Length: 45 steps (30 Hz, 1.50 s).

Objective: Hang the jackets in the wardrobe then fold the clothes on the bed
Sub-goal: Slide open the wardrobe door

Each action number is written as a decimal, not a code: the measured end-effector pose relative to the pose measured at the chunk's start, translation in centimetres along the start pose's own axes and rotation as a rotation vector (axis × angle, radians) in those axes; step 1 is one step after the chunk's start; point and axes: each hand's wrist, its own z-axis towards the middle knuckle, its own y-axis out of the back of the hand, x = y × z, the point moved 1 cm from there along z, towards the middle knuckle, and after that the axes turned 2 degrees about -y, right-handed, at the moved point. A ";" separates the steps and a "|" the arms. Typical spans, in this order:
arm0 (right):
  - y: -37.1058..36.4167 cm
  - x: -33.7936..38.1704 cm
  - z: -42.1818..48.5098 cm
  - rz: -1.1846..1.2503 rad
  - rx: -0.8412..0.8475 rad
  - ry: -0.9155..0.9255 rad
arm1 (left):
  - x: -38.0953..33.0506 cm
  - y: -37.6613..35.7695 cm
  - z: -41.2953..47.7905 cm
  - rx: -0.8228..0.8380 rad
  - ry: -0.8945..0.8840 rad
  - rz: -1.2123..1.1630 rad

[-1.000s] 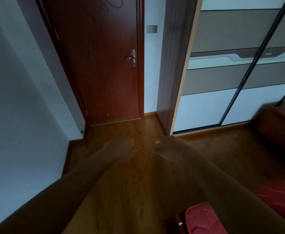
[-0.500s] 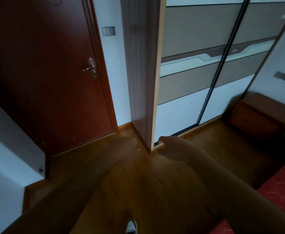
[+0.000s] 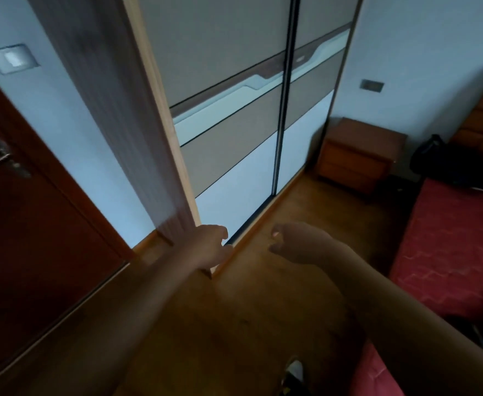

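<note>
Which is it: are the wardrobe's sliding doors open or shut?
Shut: the sliding doors cover all the visible front, meeting at the dark rail; no interior shows.

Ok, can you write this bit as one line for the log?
wardrobe: doors shut | left hand: empty, open | right hand: empty, open

The room is dim, with pale blue walls (image 3: 420, 38) and a brown wooden floor (image 3: 234, 324) running from the centre to 6 o'clock. A dark red-brown door (image 3: 34, 238) fills 9 o'clock, with a light switch (image 3: 11, 58) at 10 o'clock. The wardrobe (image 3: 229, 110) stands at 12 o'clock, its sliding panels banded grey, beige and white. A small wooden bedside cabinet (image 3: 357, 155) sits at 2 o'clock, near the red-covered bed (image 3: 457, 238) at 3 to 4 o'clock.
</note>
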 end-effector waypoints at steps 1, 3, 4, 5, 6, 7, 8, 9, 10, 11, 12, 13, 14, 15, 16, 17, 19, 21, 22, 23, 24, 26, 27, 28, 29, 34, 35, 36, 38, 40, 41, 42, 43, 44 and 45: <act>0.5 -1.3 1.1 0.002 -0.004 -0.015 | -0.7 0.4 1.7 0.006 -0.007 0.011; 1.6 -3.8 3.5 0.011 0.002 -0.038 | -2.1 1.2 5.3 0.008 -0.022 0.033; 2.4 -5.1 4.9 0.018 0.002 -0.046 | -2.8 1.6 7.2 0.004 -0.026 0.042; 3.3 -6.4 6.4 0.021 -0.004 -0.047 | -3.4 2.0 9.2 0.002 -0.023 0.047; 4.3 -7.7 8.0 0.023 -0.015 -0.043 | -4.2 2.4 11.3 -0.003 -0.018 0.048; 5.5 -9.0 9.4 0.023 -0.028 -0.032 | -4.9 2.9 13.3 -0.009 -0.009 0.046; 6.8 -10.2 10.8 0.018 -0.033 -0.022 | -5.7 3.5 15.3 -0.014 -0.001 0.038; 8.2 -11.3 12.0 0.006 -0.027 -0.013 | -6.4 4.1 16.9 -0.014 0.012 0.024; 9.5 -12.4 13.2 -0.007 -0.017 -0.005 | -7.1 4.6 18.5 -0.015 0.028 0.010; 10.9 -13.6 14.5 -0.021 -0.010 -0.001 | -7.7 5.1 20.0 -0.015 0.044 0.003; 12.3 -14.7 15.8 -0.038 -0.009 0.003 | -8.2 5.6 21.6 -0.017 0.058 0.000; 13.8 -15.6 17.2 -0.059 -0.014 0.012 | -8.6 6.0 23.1 -0.019 0.069 -0.004; 15.1 -16.4 18.6 -0.077 -0.019 0.026 | -9.0 6.4 24.4 -0.021 0.078 -0.008; 16.1 -17.0 20.0 -0.090 -0.017 0.044 | -9.3 6.8 25.6 -0.022 0.087 -0.009; 17.0 -17.4 21.2 -0.096 -0.008 0.064 | -9.4 7.2 26.7 -0.025 0.097 -0.008; 17.7 -17.6 22.5 -0.098 0.010 0.084 | -9.4 7.5 27.8 -0.027 0.110 -0.003; 18.7 -18.0 25.1 -0.104 0.042 0.115 | -9.2 8.4 29.7 -0.033 0.142 0.002; 19.7 -18.1 27.9 -0.113 0.054 0.138 | -8.7 9.3 31.7 -0.043 0.181 -0.008; 20.2 -18.1 29.4 -0.114 0.057 0.156 | -8.4 9.8 32.8 -0.048 0.200 -0.019; 20.6 -17.9 31.1 -0.116 0.063 0.178 | -7.9 10.2 33.8 -0.055 0.218 -0.028; 21.0 -17.7 32.6 -0.121 0.074 0.200 | -7.5 10.5 34.9 -0.061 0.235 -0.035; 21.8 -17.1 35.7 -0.132 0.099 0.236 | -6.4 11.1 37.3 -0.066 0.266 -0.052; 22.1 -16.8 37.3 -0.139 0.105 0.251 | -5.8 11.4 38.6 -0.067 0.279 -0.062; 22.5 -16.6 38.7 -0.151 0.103 0.263 | -5.2 11.7 39.9 -0.072 0.290 -0.066; 23.0 -16.4 40.2 -0.165 0.096 0.271 | -4.6 12.1 41.3 -0.079 0.297 -0.061; 26.3 -16.0 46.6 -0.217 0.098 0.309 | -2.6 14.7 47.2 -0.115 0.343 -0.117; 26.9 -15.8 47.8 -0.224 0.092 0.322 | -2.3 15.1 48.0 -0.117 0.355 -0.131; 27.4 -15.4 48.9 -0.232 0.092 0.341 | -2.0 15.5 48.7 -0.116 0.368 -0.146; 27.9 -14.2 50.6 -0.243 0.123 0.388 | -1.5 16.0 49.3 -0.121 0.414 -0.196; 27.9 -12.6 52.2 -0.254 0.156 0.452 | -0.8 16.3 49.3 -0.166 0.487 -0.274; 27.8 -11.6 53.0 -0.263 0.170 0.490 | -0.4 16.5 49.0 -0.188 0.514 -0.300; 27.6 -10.5 53.6 -0.274 0.184 0.530 | 0.0 16.6 48.5 -0.193 0.527 -0.317; 27.4 -9.5 54.2 -0.285 0.199 0.570 | 0.4 16.6 47.9 -0.193 0.536 -0.335; 27.1 -8.5 54.8 -0.298 0.213 0.612 | 0.7 16.5 47.3 -0.199 0.551 -0.352; 26.7 -7.5 55.2 -0.313 0.226 0.654 | 1.1 16.3 46.5 -0.213 0.574 -0.373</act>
